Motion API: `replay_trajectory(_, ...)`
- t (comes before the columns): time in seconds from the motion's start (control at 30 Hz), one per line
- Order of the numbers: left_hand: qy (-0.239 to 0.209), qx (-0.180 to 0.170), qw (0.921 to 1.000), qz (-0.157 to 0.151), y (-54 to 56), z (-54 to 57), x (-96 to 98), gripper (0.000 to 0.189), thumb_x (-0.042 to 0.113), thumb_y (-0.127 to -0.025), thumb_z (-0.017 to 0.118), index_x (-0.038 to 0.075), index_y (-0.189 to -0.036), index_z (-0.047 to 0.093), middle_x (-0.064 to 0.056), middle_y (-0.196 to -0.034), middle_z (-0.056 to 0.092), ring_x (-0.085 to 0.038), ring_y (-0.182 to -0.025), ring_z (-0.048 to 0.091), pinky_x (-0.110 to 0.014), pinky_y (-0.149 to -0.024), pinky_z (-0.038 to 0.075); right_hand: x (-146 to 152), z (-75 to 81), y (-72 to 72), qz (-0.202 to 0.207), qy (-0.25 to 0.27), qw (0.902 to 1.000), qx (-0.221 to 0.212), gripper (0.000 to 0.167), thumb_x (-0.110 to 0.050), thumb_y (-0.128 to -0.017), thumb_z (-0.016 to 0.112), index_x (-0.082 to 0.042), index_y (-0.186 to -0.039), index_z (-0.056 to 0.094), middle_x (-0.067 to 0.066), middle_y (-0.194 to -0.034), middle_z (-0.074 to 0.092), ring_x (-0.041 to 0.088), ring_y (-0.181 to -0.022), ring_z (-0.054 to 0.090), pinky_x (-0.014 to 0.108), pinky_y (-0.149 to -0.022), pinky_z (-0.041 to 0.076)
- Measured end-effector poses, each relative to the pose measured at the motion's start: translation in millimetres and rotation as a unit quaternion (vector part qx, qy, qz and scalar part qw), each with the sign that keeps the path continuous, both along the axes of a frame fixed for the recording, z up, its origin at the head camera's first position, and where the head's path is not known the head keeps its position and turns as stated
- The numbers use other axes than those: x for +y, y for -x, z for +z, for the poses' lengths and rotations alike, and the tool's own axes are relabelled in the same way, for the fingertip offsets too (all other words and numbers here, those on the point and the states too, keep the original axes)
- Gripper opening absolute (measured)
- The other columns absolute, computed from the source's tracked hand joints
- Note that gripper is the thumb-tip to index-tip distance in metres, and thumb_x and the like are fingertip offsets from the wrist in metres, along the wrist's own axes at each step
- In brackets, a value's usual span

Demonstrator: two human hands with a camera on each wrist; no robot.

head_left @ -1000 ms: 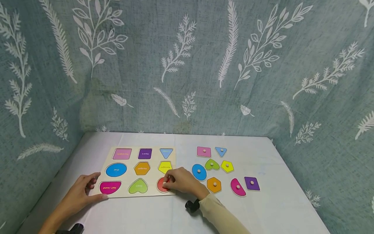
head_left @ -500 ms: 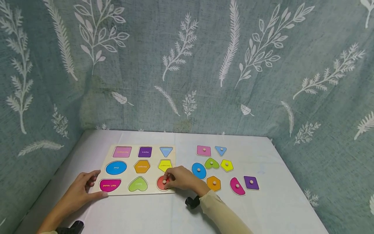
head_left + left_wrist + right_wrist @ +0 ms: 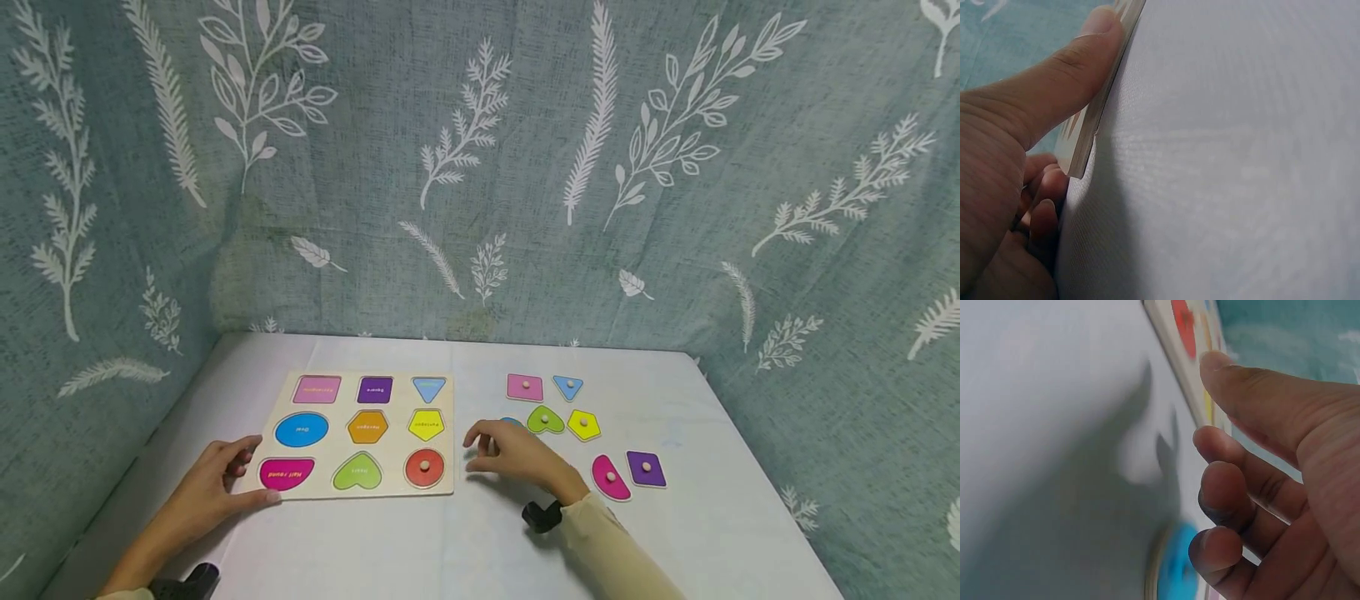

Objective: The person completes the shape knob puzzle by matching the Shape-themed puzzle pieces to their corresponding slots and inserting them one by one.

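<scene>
A wooden shape puzzle board [image 3: 393, 487] lies on the table's left half, its printed recesses labelled by shape. My left hand [image 3: 213, 483] grips its near left corner, the thumb along the front edge and the fingers at the left side. In the board's near right recess sits a red round piece [image 3: 424, 468] with a small knob. My right hand [image 3: 521, 454] hovers just right of the board, fingers loosely bent and holding nothing. Below those fingers in the right wrist view lies a blue oval piece [image 3: 1179, 565], mostly covered by the hand in the head view. The orange hexagon piece is hidden.
Right of the board lie a pink rectangle [image 3: 525, 387], a light blue triangle [image 3: 567, 389], a green heart [image 3: 545, 420], a yellow pentagon [image 3: 584, 426], a magenta half round [image 3: 611, 478] and a purple square [image 3: 647, 470]. A patterned curtain [image 3: 480, 183] hangs behind the white-covered table [image 3: 360, 550].
My right hand has let go of the red round piece's knob and moved right, off the board. The red piece stays in its recess. My left hand keeps its place at the corner.
</scene>
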State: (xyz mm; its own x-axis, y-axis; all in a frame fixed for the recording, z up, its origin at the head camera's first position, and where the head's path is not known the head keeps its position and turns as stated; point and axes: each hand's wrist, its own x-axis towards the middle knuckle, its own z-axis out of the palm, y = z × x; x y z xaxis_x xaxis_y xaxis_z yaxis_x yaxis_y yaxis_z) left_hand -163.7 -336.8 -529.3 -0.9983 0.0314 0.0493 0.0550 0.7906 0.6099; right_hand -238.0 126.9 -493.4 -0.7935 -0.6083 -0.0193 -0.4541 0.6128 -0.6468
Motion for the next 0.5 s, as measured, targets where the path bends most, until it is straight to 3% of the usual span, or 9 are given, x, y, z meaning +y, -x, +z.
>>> replay_trajectory(0.23,-0.005,-0.007,1.0,-0.001,0.8,1.3,0.6,0.1,0.045,-0.073,0.092,-0.008,-0.144,0.046,-0.016,-0.109,0.045,-0.03,-0.099,0.044,-0.034,-0.072,0.045,60,3.1,-5.8,-0.026,0.017,0.9987,0.041,0.02,-0.021,-0.093,0.079,-0.012,-0.108,0.07,-0.009,-0.084,0.061,0.009,-0.067,0.054,0.025,-0.064,0.049)
replay_trajectory(0.5,-0.004,-0.01,0.9999,0.006,0.4,1.9,1.6,0.104,0.047,-0.07,0.093,-0.008,-0.145,0.046,-0.016,-0.109,0.046,-0.03,-0.098,0.046,-0.033,-0.073,0.049,112,2.4,-18.9,-0.108,-0.001,0.9939,0.024,0.018,-0.024,-0.092,0.08,-0.019,-0.106,0.071,-0.01,-0.082,0.06,0.011,-0.069,0.053,0.025,-0.061,0.047)
